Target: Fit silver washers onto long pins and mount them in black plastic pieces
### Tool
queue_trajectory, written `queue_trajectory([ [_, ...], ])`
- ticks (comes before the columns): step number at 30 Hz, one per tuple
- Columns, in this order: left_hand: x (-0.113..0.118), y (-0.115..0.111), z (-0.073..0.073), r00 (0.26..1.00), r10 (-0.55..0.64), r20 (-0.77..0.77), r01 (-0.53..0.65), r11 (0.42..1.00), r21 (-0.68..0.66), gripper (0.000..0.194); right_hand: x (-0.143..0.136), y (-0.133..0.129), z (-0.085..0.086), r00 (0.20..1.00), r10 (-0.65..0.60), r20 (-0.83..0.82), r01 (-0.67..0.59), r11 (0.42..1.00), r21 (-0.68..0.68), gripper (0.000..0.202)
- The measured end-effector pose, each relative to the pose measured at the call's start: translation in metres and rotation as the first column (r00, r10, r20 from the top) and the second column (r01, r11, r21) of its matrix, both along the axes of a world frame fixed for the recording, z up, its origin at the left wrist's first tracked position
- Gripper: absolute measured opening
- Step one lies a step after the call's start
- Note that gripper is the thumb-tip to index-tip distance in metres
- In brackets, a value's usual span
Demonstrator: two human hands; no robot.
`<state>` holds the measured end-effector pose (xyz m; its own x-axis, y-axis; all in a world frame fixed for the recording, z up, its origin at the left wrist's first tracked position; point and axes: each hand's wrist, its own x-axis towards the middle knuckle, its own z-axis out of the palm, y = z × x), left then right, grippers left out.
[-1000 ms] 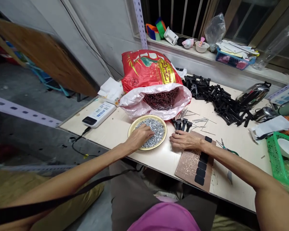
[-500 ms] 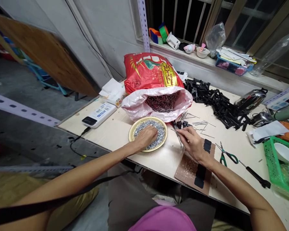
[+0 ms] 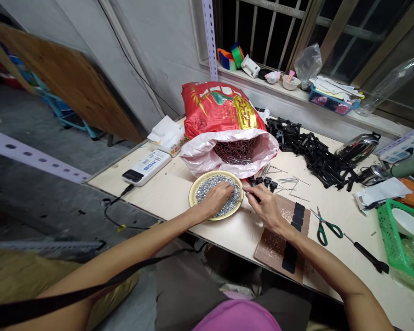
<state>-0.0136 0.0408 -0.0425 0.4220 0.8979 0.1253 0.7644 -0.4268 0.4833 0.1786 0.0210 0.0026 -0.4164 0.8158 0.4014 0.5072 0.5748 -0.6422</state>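
My left hand (image 3: 219,198) is over a yellow plate (image 3: 193,202) full of small silver metal pieces (image 3: 209,184), its fingers closed together at the pieces; what they hold is too small to make out. At the plate's right rim, my right hand (image 3: 265,206) pinches a thin metal rod whose tip points at my left fingertips. Behind the plate lies a red bag (image 3: 217,108), its pale mouth open on many dark red screws (image 3: 236,151). Several thin silver rods (image 3: 290,180) and small black parts (image 3: 271,183) lie behind my right hand.
A brown board (image 3: 271,243) with black pads is under my right forearm. Scissors (image 3: 322,227), a black-handled tool (image 3: 369,255) and a green basket (image 3: 393,239) lie to the right. Black plastic parts (image 3: 310,149) are heaped behind. A white device (image 3: 148,166) stands at the left.
My right hand has moved left to the plate, bringing the rod tip to my left fingers. My left hand stays at the metal pieces. The view has shifted slightly.
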Motion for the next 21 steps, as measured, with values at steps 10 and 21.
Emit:
queue_trajectory([
  [10, -0.008, 0.001, 0.019, 0.610, 0.529, 0.589, -0.083, 0.783, -0.616, 0.017, 0.001, 0.003, -0.006, 0.998, -0.019, 0.062, 0.022, 0.999, -0.045, 0.027],
  [21, -0.008, -0.016, 0.035, 0.193, 0.731, 0.654, 0.185, 0.628, -0.756, 0.021, -0.022, -0.003, -0.007, 0.989, 0.047, 0.138, -0.039, 0.998, -0.054, 0.036],
])
